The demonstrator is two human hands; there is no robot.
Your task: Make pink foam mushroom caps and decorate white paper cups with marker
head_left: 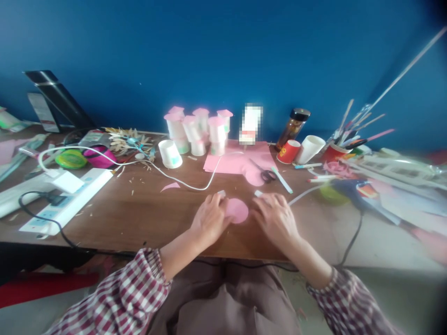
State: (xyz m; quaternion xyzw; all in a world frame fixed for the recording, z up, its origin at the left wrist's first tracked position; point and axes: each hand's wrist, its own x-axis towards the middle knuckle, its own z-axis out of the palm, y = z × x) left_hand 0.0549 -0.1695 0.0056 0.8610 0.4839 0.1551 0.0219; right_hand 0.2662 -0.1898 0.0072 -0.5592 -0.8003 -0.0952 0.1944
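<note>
- Resting flat on the brown wooden table [157,216], a thin pink paper disc [239,211] lies between the two hands, near the front edge.
- The left hand [210,215] meets the disc's left side. Its fingers are curled nearly closed on a small white piece [221,192], which protrudes at the fingertips.
- The right hand [278,216] is just beside the disc's right side. Its fingers are bent around a short white stick [259,193], partly hidden; blur obscures the exact contact.
- Smooth pink sheets [221,163] with straight edges lie beyond the hands. A second disc [253,177] sits at their front edge, beside dark-handled scissors [268,176] and a slim pale strip [282,180].
- White tapered cups [197,148] stand in a group behind, topped with shallow pink paper cones.
- Bare wood extends from the left hand to the white power strip [82,202]; a small pink scrap [170,186] lies at its far side, near a curved white cable [188,185].
- A narrow bare band separates the disc from the table's front edge.
- The disc is plain pink with a rounded outline; the left hand covers part of its left margin, and its right margin is exposed.
</note>
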